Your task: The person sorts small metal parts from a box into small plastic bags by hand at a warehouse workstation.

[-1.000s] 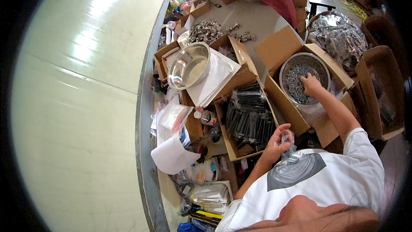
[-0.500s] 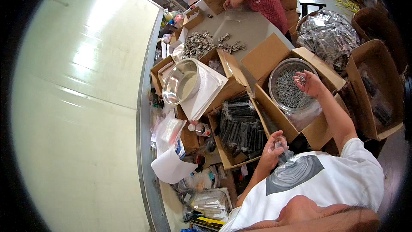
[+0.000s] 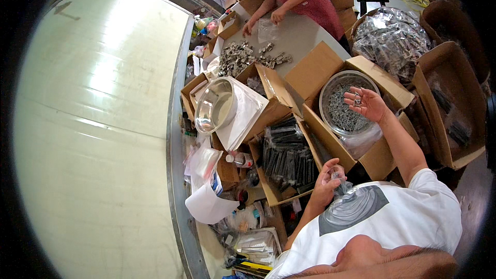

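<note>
The right hand (image 3: 369,105), open and palm up over the bowl (image 3: 324,99), cradles a few screws (image 3: 357,100); at its seven o'clock, the left hand (image 3: 326,181) grips the bag (image 3: 341,188).

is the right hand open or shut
Open: the palm shows and small metal pieces lie uncovered on the right hand, which is spread over the round bowl.
</note>
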The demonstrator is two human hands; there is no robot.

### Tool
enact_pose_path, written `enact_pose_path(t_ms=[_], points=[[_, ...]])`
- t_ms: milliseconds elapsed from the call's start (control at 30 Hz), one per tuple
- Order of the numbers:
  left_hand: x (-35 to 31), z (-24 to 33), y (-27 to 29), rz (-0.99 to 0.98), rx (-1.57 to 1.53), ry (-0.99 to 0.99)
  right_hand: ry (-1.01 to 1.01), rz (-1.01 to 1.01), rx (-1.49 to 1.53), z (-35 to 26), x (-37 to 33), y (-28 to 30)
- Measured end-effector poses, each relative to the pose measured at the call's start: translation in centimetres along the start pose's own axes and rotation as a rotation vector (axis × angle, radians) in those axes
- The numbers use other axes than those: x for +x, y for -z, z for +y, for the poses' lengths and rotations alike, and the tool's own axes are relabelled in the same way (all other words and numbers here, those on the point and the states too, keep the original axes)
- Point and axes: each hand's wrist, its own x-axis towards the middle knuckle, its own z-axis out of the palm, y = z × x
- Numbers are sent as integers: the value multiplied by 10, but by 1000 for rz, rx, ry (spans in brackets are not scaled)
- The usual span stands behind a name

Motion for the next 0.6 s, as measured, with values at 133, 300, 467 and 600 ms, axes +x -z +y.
enact_pose_path(t_ms=[133, 300, 467, 600], points=[[-1, 1, 0, 18, -10, -11, -16, -41, -1, 1, -2, -9], [-1, 3, -2, 26, -9, -13, -33, -58, -26, 0, -2, -12], [1, -1, 4, 18, 0, -11, -14, -29, -83, 2, -4, -16], [1, 1, 0, 4, -20, 0, -33, -34, -58, 1, -5, -17]])
